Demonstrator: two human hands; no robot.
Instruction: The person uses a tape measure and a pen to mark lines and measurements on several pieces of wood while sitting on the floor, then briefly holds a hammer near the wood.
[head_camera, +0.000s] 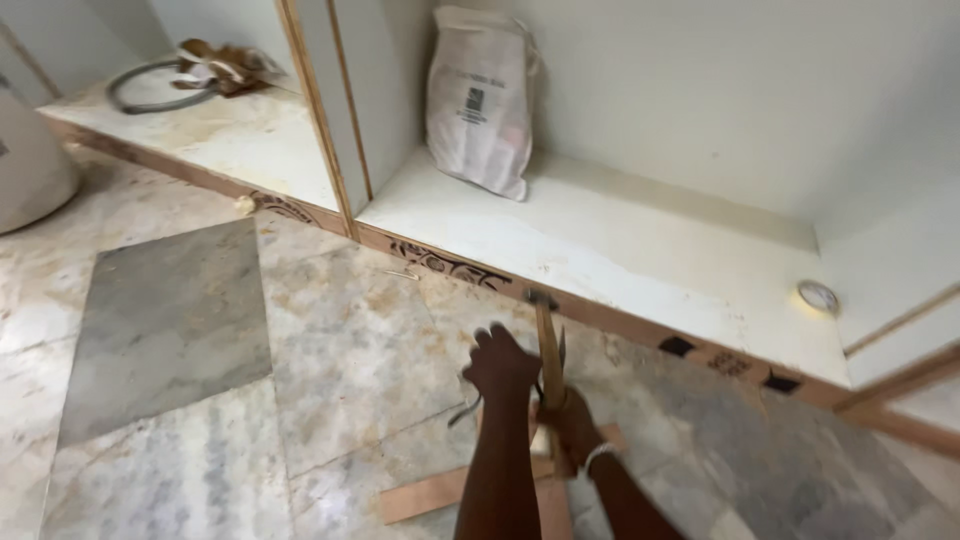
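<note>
Right hand: the right hand (572, 428) is closed around the lower part of a wooden handle, low in the scene and just right of centre; a pale band sits on its wrist.
Hammer: the hammer (547, 345) stands nearly upright out of that fist, its long axis running from the hand away toward the far cabinet, with the dark head at the far end, close to the cabinet's front edge.
Left hand: the left hand (498, 365) is curled shut just left of the hammer handle, about level with its middle; a thin dark bent piece (462, 410) hangs near and to the left of this fist, but I cannot tell what it is or how firmly it is held.
Nearer hand: both hands are beside the handle, the right one on it, the left one touching or almost touching it; which, I cannot tell.
Wood strips: flat wood strips (432, 493) lie on the marble floor (350, 350) under both forearms, near the bottom edge.
Cabinet: the open white cabinet base (640, 270) lies beyond the hands, its brown front edge just past the hammer head.
Farther things: a white bag (480, 100) leans against the back wall, far and slightly left; a tape roll (818, 297) lies far right on the same base; a coiled hose (150, 88) sits in the far left compartment.
</note>
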